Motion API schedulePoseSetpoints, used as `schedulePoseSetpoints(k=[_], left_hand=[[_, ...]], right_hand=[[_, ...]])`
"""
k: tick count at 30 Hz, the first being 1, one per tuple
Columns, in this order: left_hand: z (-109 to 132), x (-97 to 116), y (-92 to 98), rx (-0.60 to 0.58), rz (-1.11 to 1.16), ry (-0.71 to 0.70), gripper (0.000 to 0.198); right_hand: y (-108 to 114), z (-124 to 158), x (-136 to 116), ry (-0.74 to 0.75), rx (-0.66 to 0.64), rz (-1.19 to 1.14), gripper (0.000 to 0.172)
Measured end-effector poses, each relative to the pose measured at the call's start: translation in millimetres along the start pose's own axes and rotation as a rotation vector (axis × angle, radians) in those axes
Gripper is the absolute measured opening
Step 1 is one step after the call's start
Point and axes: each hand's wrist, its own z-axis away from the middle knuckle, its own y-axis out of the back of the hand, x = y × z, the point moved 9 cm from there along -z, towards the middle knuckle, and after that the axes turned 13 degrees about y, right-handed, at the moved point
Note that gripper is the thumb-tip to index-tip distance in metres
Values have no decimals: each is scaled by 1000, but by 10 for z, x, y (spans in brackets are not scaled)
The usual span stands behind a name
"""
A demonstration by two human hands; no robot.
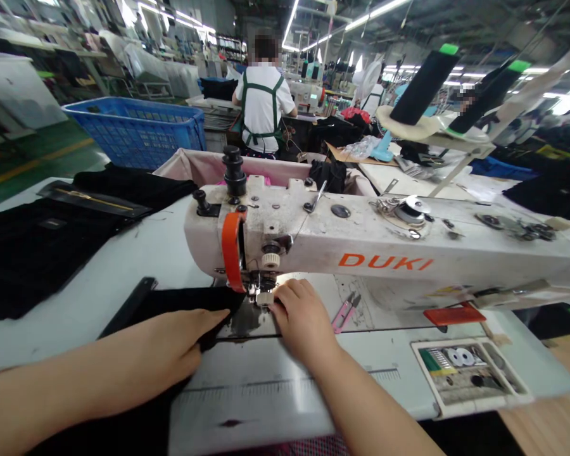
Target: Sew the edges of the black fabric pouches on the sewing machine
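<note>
My left hand [171,345] lies on black cloth [183,301] to the left of the needle, index finger stretched out along it and thumb lower down. The cloth hangs over the table's front edge under my left forearm. At the needle area of the white sewing machine [313,234], my right hand [306,316] is closed, with bent fingers at a small pale block [265,299] beside the presser foot. The tips are partly hidden. Pink thread snips [346,313] lie right of this hand. A dark strip [128,307] with a metal end rests by the cloth.
More black cloth [42,240] with a gold zipper [97,197] lies at the left. A fabric-lined bin [180,166] and a blue basket [137,120] stand behind. Black thread cones [425,85] rise at the right. A bobbin tray [470,373] is set into the table. Ahead, a person [265,101] faces away.
</note>
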Motion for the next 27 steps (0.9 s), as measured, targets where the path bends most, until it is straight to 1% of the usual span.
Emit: schedulePoseSetpoints(k=[1, 2, 3, 5, 7, 8, 10, 12, 13, 15, 17, 19, 20, 22, 25, 27], left_hand=[[12, 62, -34, -55, 12, 6, 53], [10, 106, -58, -70, 14, 10, 44], [-4, 126, -72, -39, 5, 15, 41], [-31, 113, -109, 123, -51, 17, 42], [-9, 91, -225, 297, -125, -42, 42], [16, 75, -309, 359, -154, -86, 45], [63, 21, -470, 415, -184, -170, 54], [79, -55, -529, 412, -166, -210, 59], [69, -88, -513, 397, -142, -212, 60], [22, -101, -418, 359, -86, -208, 62], [-54, -53, -315, 315, -55, -190, 66], [-124, 28, -269, 265, -48, -184, 68], [-145, 65, -262, 250, -44, -190, 67], [-159, 94, -257, 245, -21, -205, 61], [-155, 24, -239, 233, 34, -217, 54], [-176, -49, -218, 176, 59, -207, 50]], right_hand=[[-9, -8, 9, -3, 13, 13, 8], [-20, -13, 1, 5, 21, 22, 9], [-37, -12, -25, 27, 20, 22, 10], [-67, 10, -146, 139, 18, -11, 9], [-60, 68, -305, 286, 45, -58, 14], [-45, 103, -371, 344, 66, -78, 17], [-25, 152, -441, 387, 89, -105, 19], [-36, 152, -434, 332, 63, -137, 11], [-42, 141, -423, 292, 44, -158, 10], [-30, 112, -426, 245, 24, -201, 16], [18, 83, -481, 272, 34, -232, 13], [66, 65, -548, 332, 43, -249, 14], [74, 57, -557, 340, 35, -247, 15], [48, 44, -528, 304, -15, -227, 15], [-20, 39, -480, 236, -91, -217, 19], [-58, 46, -495, 231, -113, -201, 23]])
